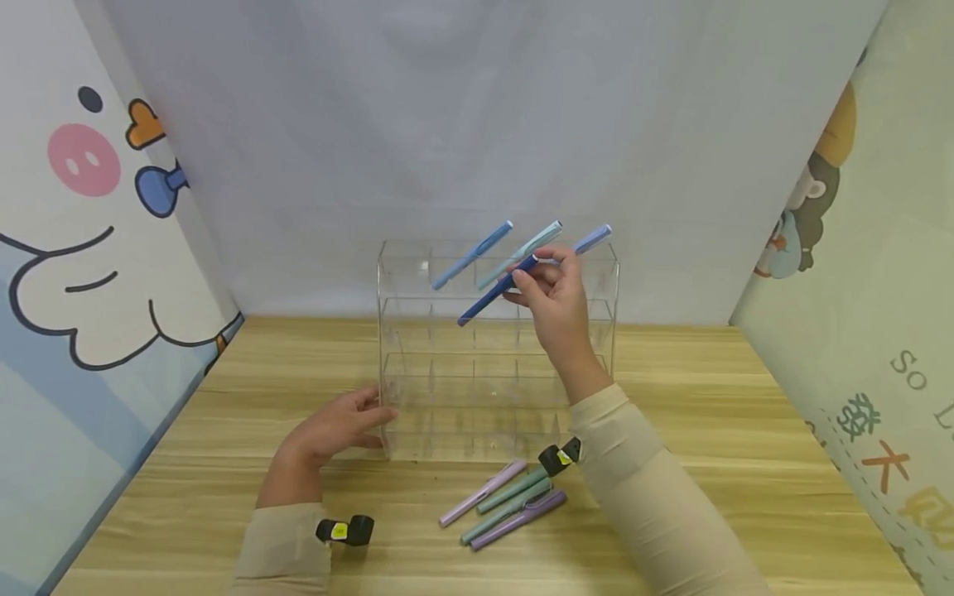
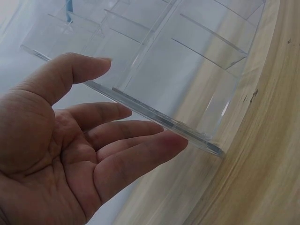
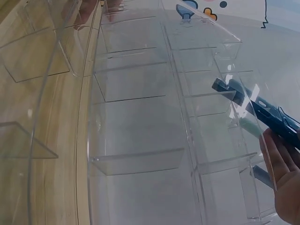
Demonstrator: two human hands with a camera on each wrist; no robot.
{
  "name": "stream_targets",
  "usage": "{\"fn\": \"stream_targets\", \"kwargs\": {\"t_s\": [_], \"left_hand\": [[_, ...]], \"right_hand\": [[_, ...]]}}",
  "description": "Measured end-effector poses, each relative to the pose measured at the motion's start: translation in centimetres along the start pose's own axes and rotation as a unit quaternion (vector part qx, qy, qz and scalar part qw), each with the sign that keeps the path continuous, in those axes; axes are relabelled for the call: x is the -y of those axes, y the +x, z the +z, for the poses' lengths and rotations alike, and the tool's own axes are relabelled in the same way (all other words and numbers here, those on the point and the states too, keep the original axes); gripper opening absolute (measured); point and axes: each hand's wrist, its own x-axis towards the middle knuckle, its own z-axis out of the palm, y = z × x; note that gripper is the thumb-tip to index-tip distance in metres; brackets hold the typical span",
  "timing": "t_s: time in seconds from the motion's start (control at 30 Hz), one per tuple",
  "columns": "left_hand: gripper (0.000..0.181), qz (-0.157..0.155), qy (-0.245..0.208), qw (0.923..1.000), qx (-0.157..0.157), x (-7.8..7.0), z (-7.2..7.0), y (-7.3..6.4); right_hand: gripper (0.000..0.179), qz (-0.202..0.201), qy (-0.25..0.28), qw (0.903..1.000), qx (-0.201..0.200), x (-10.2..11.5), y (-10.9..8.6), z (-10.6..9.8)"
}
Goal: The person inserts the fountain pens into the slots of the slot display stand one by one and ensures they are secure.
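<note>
A clear acrylic pen rack [image 1: 495,364] with stepped tiers stands on the wooden table. My right hand [image 1: 561,298] pinches a dark blue pen [image 1: 498,290] between thumb and fingers, slanted in front of the top tier. Three pens lean in that tier: a blue one [image 1: 473,254], a pale aqua one [image 1: 522,252] and a periwinkle one [image 1: 594,238], partly hidden by the hand. Low on the rack's left side, my left hand [image 1: 339,426] has its fingertips at the side panel [image 2: 154,112], with the fingers loosely extended and the thumb apart.
In front of the rack lie several pens: a pale pink one [image 1: 483,493], a dark green one [image 1: 513,491], a sage green one [image 1: 507,511] and a purple one [image 1: 519,521]. A grey-white curtain [image 1: 477,124] hangs behind the table, with printed panels at both sides.
</note>
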Motion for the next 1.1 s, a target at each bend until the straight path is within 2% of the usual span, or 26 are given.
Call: {"fn": "stream_targets", "kwargs": {"t_s": [0.23,0.37,0.87,1.1], "left_hand": [[0.070,0.012,-0.006,0.9998,0.011,-0.2,0.1,-0.1],[0.067,0.013,-0.011,0.9998,0.014,-0.1,0.1,-0.1],[0.071,0.013,-0.008,0.9997,0.018,-0.3,0.0,0.1],[0.069,0.005,-0.004,0.9999,0.012,-0.1,0.0,0.2]], "right_hand": [[0.035,0.056,-0.062,0.9956,0.043,0.5,-0.1,0.0],[0.035,0.073,-0.085,0.9922,0.056,0.7,-0.1,0.0],[0.027,0.086,-0.151,0.9799,0.098,1.1,0.1,-0.4],[0.027,0.096,-0.161,0.9758,0.113,1.1,0.2,-0.4]]}}
